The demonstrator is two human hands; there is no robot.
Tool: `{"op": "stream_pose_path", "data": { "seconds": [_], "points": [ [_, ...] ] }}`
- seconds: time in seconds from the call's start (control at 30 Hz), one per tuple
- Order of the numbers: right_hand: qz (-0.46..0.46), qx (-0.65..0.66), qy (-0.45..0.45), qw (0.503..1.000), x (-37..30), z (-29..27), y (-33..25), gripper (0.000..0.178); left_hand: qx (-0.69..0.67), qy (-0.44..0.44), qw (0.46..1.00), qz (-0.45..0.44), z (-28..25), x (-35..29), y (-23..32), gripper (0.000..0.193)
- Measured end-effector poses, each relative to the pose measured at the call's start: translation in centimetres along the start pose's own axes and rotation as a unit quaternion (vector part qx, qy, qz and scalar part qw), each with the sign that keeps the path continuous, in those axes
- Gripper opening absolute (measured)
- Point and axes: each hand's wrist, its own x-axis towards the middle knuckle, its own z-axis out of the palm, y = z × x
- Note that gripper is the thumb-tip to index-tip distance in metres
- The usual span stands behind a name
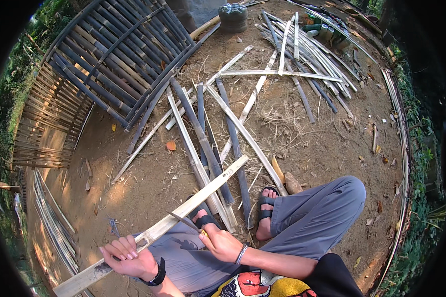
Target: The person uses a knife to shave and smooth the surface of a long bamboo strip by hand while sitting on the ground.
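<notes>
A long pale split bamboo strip (195, 199) lies slantwise across my lap, its far end pointing up and to the right. My left hand (129, 258) grips this strip near its lower left end, the thumb and fingers round its edges. In my right hand (224, 244) is a knife (187, 220), held by a yellowish handle mostly hidden in my fist. The dark blade points up and left and meets the strip's lower edge.
Several bamboo strips and dark poles (199, 128) lie crossed on the dirt before my feet. A larger strip pile (312, 54) is at the far right. A dark bamboo slatted frame (119, 54) stands far left, and a dark round pot-like object (233, 19) sits at the back.
</notes>
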Motion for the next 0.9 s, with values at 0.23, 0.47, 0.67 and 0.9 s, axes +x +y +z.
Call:
{"op": "stream_pose_path", "data": {
  "seconds": [0.23, 0.47, 0.67, 0.9],
  "points": [
    [0.102, -0.124, 0.105, 0.982, 3.4, -3.2, 4.9, 0.035, 0.055, -0.002, 0.996, 0.072, 1.4, -1.7, -0.8, 0.042],
    [-0.025, -0.072, 0.039, 0.996, 1.1, -3.5, -0.8, 0.034, 0.034, -0.107, 0.976, 0.189, 2.2, -1.4, -2.7, 0.057],
    [0.134, -0.088, 0.098, 0.982, 5.0, -5.2, 6.6, 0.035, 0.039, -0.053, 0.979, 0.193, 2.5, 1.2, -3.6, 0.059],
    [-0.012, -0.119, 0.091, 0.989, 1.9, -4.3, 1.4, 0.034, 0.108, 0.024, 0.958, 0.263, 2.9, 1.0, -5.3, 0.065]
  ]
}}
